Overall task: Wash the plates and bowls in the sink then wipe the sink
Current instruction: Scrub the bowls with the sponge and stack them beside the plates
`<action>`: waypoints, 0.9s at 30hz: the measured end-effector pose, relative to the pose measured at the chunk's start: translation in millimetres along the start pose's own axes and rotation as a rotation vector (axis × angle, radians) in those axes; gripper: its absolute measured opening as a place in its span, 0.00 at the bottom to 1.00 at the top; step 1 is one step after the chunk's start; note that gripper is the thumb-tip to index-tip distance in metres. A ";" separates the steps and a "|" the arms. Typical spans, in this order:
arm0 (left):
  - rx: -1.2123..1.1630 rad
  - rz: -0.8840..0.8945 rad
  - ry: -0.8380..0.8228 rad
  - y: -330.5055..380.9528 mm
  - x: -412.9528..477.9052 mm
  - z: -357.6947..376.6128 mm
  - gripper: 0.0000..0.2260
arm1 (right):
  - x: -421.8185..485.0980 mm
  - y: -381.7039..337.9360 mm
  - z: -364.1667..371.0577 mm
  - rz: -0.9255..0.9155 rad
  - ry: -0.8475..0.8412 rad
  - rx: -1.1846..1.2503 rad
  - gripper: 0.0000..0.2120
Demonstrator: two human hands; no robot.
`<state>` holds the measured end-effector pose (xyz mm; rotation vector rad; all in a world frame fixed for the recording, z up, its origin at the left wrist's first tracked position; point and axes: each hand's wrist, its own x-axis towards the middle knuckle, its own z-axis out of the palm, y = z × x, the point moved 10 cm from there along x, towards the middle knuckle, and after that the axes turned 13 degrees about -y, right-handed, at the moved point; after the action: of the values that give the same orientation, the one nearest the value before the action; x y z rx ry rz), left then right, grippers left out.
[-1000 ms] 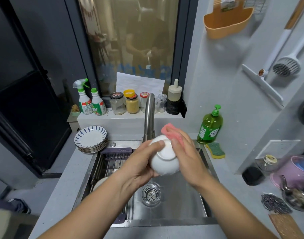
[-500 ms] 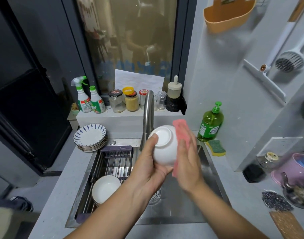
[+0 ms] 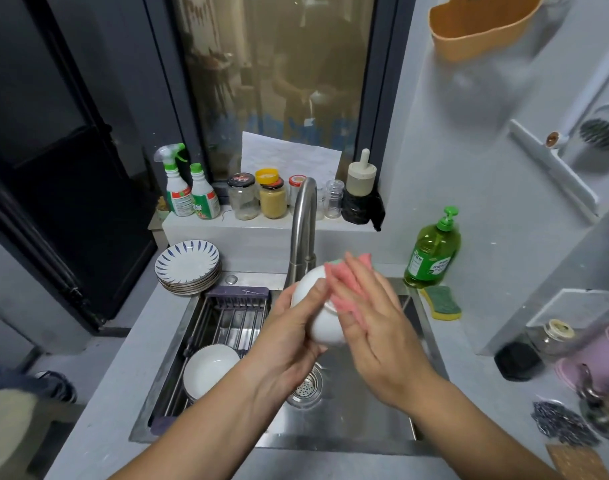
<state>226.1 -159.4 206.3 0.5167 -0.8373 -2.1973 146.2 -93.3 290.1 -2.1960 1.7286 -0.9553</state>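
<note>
Over the steel sink (image 3: 334,424), my left hand (image 3: 289,330) grips a white bowl (image 3: 322,327) turned on its side, thumb across its outer wall. My right hand (image 3: 375,327) presses a pink sponge (image 3: 344,285) flat against the bowl's base with straight fingers. A second white bowl (image 3: 209,370) sits upright on the drying rack (image 3: 234,317) in the sink's left half. A stack of blue-striped plates (image 3: 187,266) stands on the counter at the sink's back left corner.
The tap (image 3: 305,226) rises just behind the bowl. A green soap bottle (image 3: 433,251) and a green-yellow sponge (image 3: 441,303) are at the right rim. Jars and spray bottles (image 3: 189,195) line the sill. A steel scourer (image 3: 562,424) and a pink kettle (image 3: 597,362) lie far right.
The pink sponge went from the bowl's top edge to its right side, then onto its base. The view shifted, and the bowl on the rack came into sight.
</note>
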 end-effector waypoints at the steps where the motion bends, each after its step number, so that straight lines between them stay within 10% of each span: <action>1: -0.019 -0.003 0.010 -3.4 -0.3 -1.5 0.27 | -1.5 -1.0 -0.7 -0.019 -0.008 0.025 0.22; 16: 0.002 0.040 0.062 21.9 -25.5 -42.3 0.26 | 2.7 33.0 32.5 0.297 0.002 0.981 0.21; 20: 0.046 0.085 -0.014 47.9 -35.3 -60.9 0.42 | 11.6 7.9 51.6 0.365 -0.170 0.731 0.29; 27: 0.190 -0.077 -0.084 79.3 -49.3 -115.0 0.37 | 63.6 -35.1 102.1 0.406 -0.185 0.972 0.29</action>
<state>363.0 -212.0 185.4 0.5602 -1.0951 -2.2340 241.5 -165.5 252.3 -1.2117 1.1596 -1.1035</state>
